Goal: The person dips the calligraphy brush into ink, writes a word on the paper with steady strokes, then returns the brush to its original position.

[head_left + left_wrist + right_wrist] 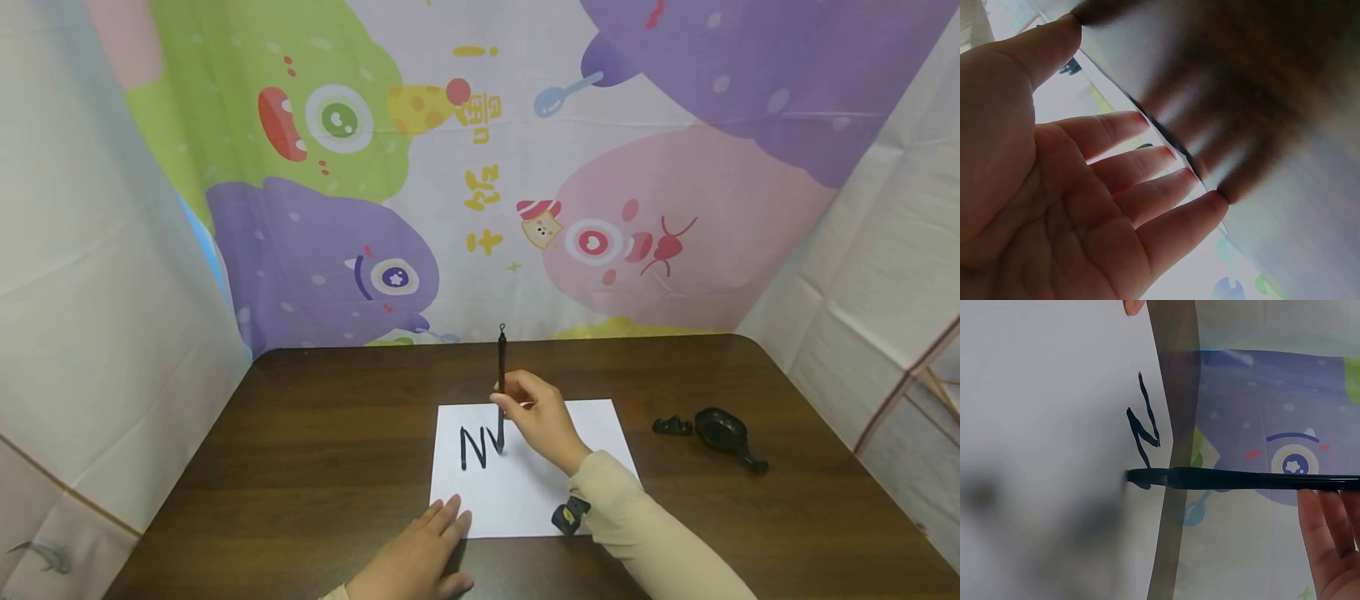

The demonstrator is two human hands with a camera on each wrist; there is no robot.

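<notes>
"One brush [502, 358], one sheet [517, 500], one left hand [416, 550], one right hand [542, 417]. Any more to count?"

"Two black marks [474, 447] on the sheet: an N, and to its right a V-like shape, partly behind the brush."

"Where exactly is the brush?"

"Over the far part of the sheet, in the right hand. That grip is closed on the handle, thumb and fingers pinching it."

"Which way does it point?"

"Bristles down, at the second mark; looped end up. Its long axis stands nearly upright in the head view. In the right wrist view it runs straight across, bristles to the left."

"And the left grip?"

"It holds nothing. The fingers are extended, their tips on the sheet's near left corner."

"What else is on the desk [300, 467]?"

"Two small black things, right of the sheet: one low, bumpy stand [672, 427] and, just beside it, one dish [721, 429]. The dish's handle points toward the near right."

"Behind all that?"

"One cloth [480, 308], printed with four cartoon creatures, beyond the desk's far edge."
</notes>
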